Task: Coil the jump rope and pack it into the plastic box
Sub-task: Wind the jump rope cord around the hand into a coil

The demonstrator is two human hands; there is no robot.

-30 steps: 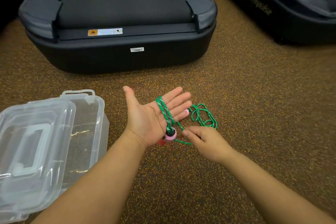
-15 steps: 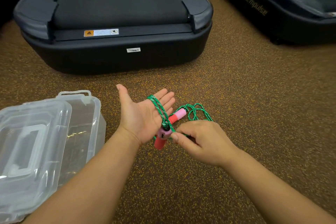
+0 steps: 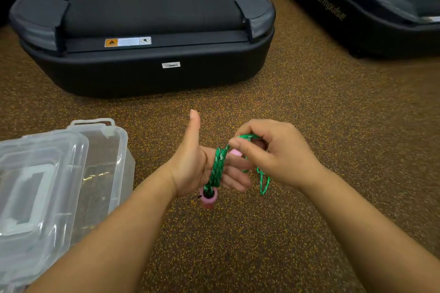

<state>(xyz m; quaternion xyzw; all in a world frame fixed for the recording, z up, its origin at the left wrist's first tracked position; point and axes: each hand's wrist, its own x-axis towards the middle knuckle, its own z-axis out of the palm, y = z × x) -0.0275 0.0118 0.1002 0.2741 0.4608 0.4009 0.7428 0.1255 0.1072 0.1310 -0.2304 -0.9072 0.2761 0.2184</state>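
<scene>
The green braided jump rope (image 3: 217, 167) is wound in several turns around the palm of my left hand (image 3: 190, 164), whose thumb points up and whose fingers curl over the turns. One pink handle (image 3: 209, 198) hangs below that palm. My right hand (image 3: 273, 152) pinches the rope just right of the left fingers, with a second pink handle end (image 3: 236, 152) showing beside it. A short loose loop (image 3: 263, 181) dangles under the right hand. The clear plastic box (image 3: 104, 173) stands open on the floor to the left.
The box's clear lid (image 3: 35, 197) lies overlapping the box on its left side. A black treadmill base (image 3: 147, 71) fills the floor ahead and a second black machine (image 3: 371, 19) stands at the upper right. Brown speckled floor (image 3: 309, 107) surrounds my hands.
My left hand turned from a flat open palm to thumb-up with fingers curled. My right hand rose and carried the rope over the left fingers. The loose rope on the floor has shortened.
</scene>
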